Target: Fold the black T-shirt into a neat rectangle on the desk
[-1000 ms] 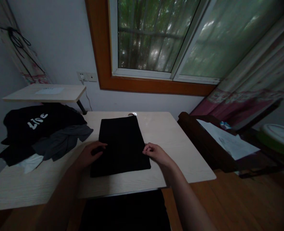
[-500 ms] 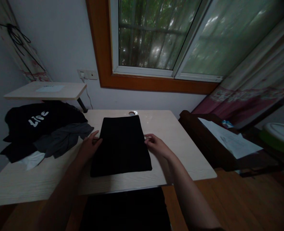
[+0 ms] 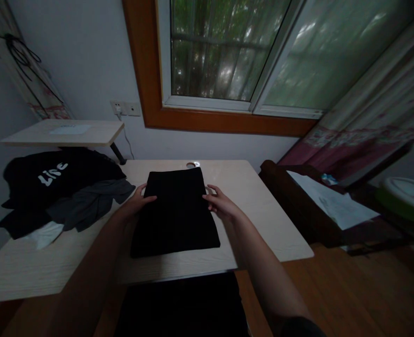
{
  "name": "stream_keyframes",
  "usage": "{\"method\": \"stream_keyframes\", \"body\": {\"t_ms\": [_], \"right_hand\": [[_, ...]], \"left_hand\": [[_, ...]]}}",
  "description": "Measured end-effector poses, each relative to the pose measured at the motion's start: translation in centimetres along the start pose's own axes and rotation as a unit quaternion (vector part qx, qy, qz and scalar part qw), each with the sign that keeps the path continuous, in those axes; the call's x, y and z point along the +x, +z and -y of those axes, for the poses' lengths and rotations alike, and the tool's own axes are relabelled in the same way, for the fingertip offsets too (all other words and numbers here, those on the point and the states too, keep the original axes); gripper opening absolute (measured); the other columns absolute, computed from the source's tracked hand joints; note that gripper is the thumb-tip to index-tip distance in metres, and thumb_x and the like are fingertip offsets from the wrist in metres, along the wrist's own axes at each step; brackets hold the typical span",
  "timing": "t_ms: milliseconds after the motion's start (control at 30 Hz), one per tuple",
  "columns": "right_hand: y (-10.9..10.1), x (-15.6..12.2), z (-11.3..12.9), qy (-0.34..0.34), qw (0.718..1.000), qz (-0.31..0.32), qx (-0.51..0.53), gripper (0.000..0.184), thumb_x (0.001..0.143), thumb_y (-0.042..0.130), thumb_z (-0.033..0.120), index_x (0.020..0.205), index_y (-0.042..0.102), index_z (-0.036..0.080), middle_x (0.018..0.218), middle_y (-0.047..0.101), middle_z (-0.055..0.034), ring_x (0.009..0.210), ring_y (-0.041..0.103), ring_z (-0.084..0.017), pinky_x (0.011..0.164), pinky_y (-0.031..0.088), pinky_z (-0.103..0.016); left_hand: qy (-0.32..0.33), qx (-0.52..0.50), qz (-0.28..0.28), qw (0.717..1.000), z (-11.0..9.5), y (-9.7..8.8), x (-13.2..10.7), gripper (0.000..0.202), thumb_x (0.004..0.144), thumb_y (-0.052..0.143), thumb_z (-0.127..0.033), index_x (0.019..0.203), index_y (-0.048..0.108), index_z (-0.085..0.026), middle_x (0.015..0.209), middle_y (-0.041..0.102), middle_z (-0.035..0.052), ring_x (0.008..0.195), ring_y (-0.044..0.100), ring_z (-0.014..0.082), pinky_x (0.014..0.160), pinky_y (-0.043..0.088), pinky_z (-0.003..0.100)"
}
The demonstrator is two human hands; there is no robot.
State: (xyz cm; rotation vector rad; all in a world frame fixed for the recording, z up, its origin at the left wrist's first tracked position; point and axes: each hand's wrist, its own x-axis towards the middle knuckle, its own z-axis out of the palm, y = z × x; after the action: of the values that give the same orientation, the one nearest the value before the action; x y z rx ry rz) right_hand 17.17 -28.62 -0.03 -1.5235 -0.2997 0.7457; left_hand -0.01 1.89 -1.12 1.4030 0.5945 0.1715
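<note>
A folded black garment (image 3: pixel 175 215) lies flat on the pale wooden desk, forming a neat rectangle; its exact kind cannot be made out. My left hand (image 3: pixel 138 201) grips its left edge, thumb laid over the top and fingers at the side. On the opposite edge, my right hand (image 3: pixel 221 201) pinches the cloth, thumb on top and the other fingers curled by the side. Both hands hold it a little above its middle. The fingertips at or under the edges are partly hidden.
At left, a heap of clothes (image 3: pixel 55 187), black, grey and white, lies partly under a raised shelf (image 3: pixel 98 133). The desk (image 3: pixel 266 220) has a cable hole (image 3: pixel 192 164) near the wall. Right of it stands dark furniture with a paper sheet (image 3: pixel 333 201).
Both hands have moved slightly up along the garment's sides and inward, thumbs now over its edges. The garment lies essentially where it was; the view has shifted a little.
</note>
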Motion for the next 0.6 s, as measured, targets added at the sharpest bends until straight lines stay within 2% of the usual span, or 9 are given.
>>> {"method": "stream_keyframes", "body": {"t_ms": [100,233,367,467,533,600], "right_hand": [[0.0,-0.2,0.3,0.021,0.999,0.001,-0.033,0.069,0.08,0.079,0.036,0.138,0.042,0.03,0.075,0.059,0.0052,0.044,0.047,-0.007,0.036,0.028,-0.016],[0.0,-0.4,0.7,0.045,0.997,0.021,-0.067,0.075,0.081,0.08,0.041,0.142,0.039,0.027,0.059,0.05,0.0105,0.037,0.037,-0.006,0.034,0.021,-0.016],[0.4,-0.5,0.6,0.058,0.996,0.02,-0.068,0.09,0.083,0.078,0.043,0.154,0.025,0.026,0.054,0.045,0.0121,0.034,0.03,-0.006,0.034,0.016,-0.018],[0.5,-0.6,0.3,0.027,0.999,0.025,-0.023,0.101,0.082,0.078,0.039,0.159,0.014,0.031,0.06,0.051,0.0103,0.036,0.032,-0.006,0.035,0.016,-0.018],[0.3,-0.5,-0.1,0.011,0.999,0.044,0.004,0.103,0.079,0.08,0.034,0.159,0.016,0.035,0.069,0.057,0.0084,0.037,0.032,-0.005,0.035,0.016,-0.018],[0.1,-0.4,-0.5,0.005,0.998,0.066,0.013,0.096,0.074,0.082,0.03,0.154,0.03,0.034,0.071,0.057,0.0085,0.038,0.031,-0.003,0.035,0.015,-0.018]], "left_hand": [[-0.001,0.01,0.014,1.0,0.1,-0.1,0.1,0.119,0.062,0.096,-0.031,0.159,0.027,-0.021,0.13,0.067,0.0209,0.109,0.072,0.0312,0.097,0.058,0.043],[0.005,0.025,0.02,0.999,0.0,-0.2,-0.2,0.117,0.064,0.094,-0.029,0.159,0.027,-0.021,0.144,0.058,0.0222,0.125,0.064,0.0328,0.107,0.052,0.044],[0.003,0.014,0.024,1.0,0.1,-0.1,-0.4,0.12,0.064,0.095,-0.029,0.16,0.024,-0.022,0.14,0.061,0.023,0.123,0.066,0.0344,0.106,0.053,0.046],[-0.004,0.004,0.024,1.0,-0.1,0.1,-0.7,0.123,0.063,0.095,-0.028,0.161,0.022,-0.021,0.136,0.064,0.0234,0.121,0.066,0.0353,0.106,0.053,0.047],[-0.006,0.012,0.03,0.999,-0.5,0.1,-1.0,0.123,0.063,0.095,-0.029,0.162,0.021,-0.021,0.14,0.061,0.0233,0.125,0.064,0.0352,0.108,0.051,0.048],[-0.009,0.027,0.04,0.999,-0.8,0.1,-1.4,0.122,0.064,0.094,-0.029,0.161,0.022,-0.022,0.147,0.056,0.0231,0.13,0.06,0.035,0.111,0.049,0.048]]}}
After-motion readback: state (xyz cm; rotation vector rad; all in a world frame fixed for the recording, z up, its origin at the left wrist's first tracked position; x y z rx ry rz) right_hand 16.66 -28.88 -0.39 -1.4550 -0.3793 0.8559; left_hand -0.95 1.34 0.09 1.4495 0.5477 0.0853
